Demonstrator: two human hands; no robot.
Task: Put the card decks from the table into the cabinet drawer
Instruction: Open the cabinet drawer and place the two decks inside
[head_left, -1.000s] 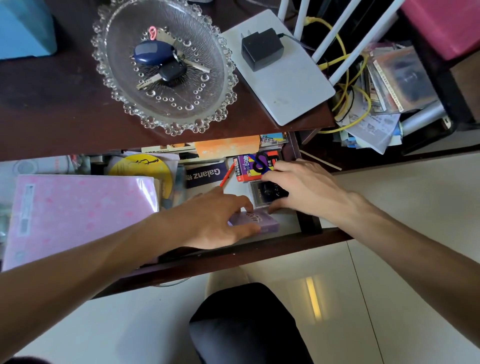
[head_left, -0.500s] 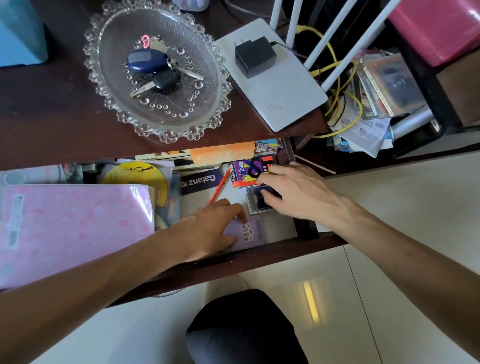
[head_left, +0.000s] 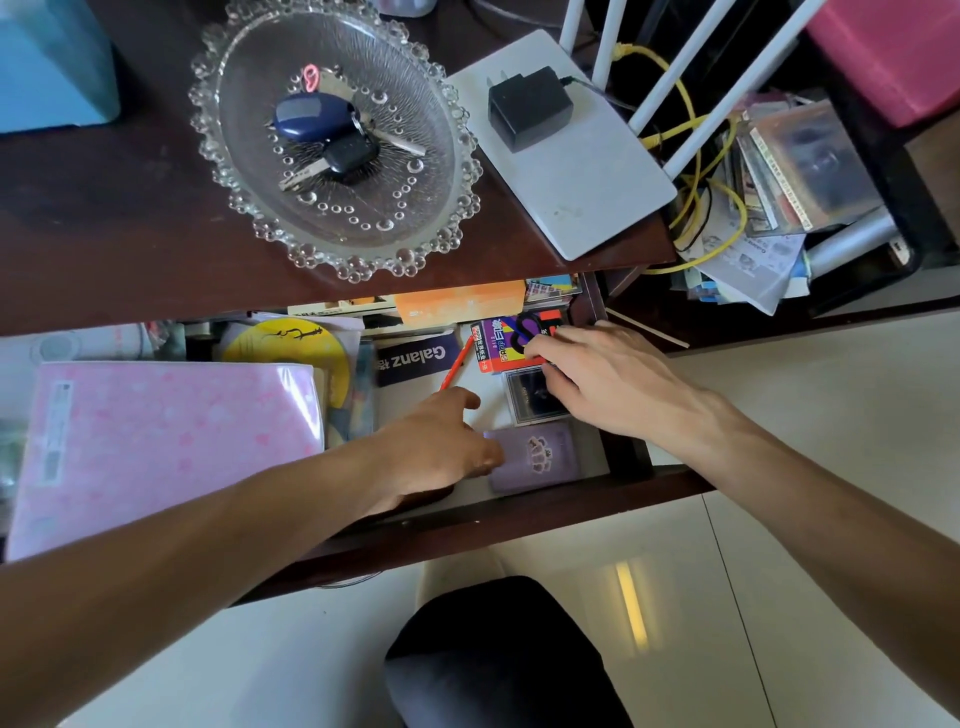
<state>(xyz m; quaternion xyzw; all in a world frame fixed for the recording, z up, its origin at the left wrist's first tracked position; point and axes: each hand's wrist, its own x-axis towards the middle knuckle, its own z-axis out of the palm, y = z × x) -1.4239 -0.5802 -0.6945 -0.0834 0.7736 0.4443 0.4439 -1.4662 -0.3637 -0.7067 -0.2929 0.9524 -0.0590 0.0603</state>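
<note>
Reading "Galanz" on booklet (head_left: 415, 360); purple deck (head_left: 540, 457) in drawer (head_left: 519, 514).

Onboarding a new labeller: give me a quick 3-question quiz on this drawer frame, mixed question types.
1. True or false: the purple card deck lies inside the open drawer.
2. Multiple choice: the right hand rests over which item? A) the glass dish B) the dark card deck C) the pink folder
3. Fill in: the keys lie in the ___ on the tabletop.

Key:
1. True; it lies flat near the drawer's front right corner, with the left hand at its left edge.
2. B; the fingers overlap the dark card deck, just behind the purple one.
3. Glass dish.
</note>
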